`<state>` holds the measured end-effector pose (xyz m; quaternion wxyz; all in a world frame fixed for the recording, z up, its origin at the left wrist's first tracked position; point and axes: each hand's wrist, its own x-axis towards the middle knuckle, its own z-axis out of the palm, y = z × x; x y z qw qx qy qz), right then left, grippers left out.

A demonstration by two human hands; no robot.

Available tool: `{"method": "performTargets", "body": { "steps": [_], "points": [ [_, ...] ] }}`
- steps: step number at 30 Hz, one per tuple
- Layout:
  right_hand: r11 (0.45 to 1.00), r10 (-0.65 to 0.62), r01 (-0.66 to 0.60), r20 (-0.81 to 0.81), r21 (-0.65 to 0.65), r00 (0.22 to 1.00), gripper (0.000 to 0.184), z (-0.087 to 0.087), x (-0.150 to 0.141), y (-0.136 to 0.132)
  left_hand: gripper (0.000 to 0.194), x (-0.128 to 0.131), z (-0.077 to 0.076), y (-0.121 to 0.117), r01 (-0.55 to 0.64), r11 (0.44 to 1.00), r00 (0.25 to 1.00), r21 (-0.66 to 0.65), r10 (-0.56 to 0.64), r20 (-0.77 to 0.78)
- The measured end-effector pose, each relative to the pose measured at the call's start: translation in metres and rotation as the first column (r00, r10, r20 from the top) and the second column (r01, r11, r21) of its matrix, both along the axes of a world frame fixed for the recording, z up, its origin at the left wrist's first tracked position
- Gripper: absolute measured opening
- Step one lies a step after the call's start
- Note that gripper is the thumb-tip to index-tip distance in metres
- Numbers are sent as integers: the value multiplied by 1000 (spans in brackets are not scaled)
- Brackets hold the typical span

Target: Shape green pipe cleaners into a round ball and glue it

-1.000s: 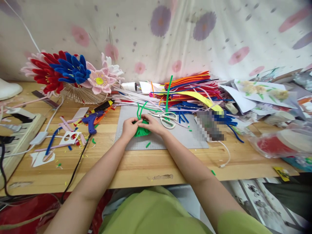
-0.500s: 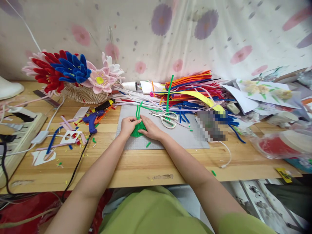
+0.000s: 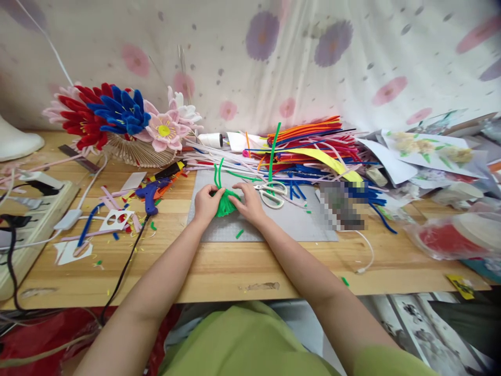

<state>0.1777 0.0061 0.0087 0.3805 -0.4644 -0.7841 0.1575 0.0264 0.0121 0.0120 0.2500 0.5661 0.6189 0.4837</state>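
A left hand [image 3: 207, 204] and right hand [image 3: 250, 204] with a green chenille-stem bundle [image 3: 225, 207] between them, over a gray cutting mat [image 3: 297, 224].

Left thumb and forefinger pinch its neck; right fingers are spread, thumb at its edge. Gathered already, the fuzzy strands fan downward; two long tails [image 3: 219, 173] poke up, seemingly unfinished.
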Motion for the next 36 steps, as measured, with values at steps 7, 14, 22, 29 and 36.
{"method": "performTargets", "body": {
  "steps": [7, 14, 22, 29, 36],
  "points": [
    [999, -21, 24, 77, -33, 997, 23, 5, -10, 1, 19, 0, 0, -1, -20, 1000, 999, 13, 21, -25],
    [996, 79, -85, 145, 36, 986, 34, -12, -14, 2, 28, 1, -4, 10, 0, 995, 894, -104, 47, 446],
    [992, 117, -120, 53, 40, 992, 28, -9, -7, 1, 40, -33, 20, 5, 416, 900, 863, -128, -346, 369],
    [987, 138, -145, -95, -73, 986, 25, 8, -16, 19, 47, -47, 8, 2, 570, 814, 816, -111, -577, -42],
    [949, 22, -140, -384, -283, 923, 12, 1, -30, 35, 48, -35, -10, 5, 460, 886, 886, -57, -462, -37]
  ]
}}
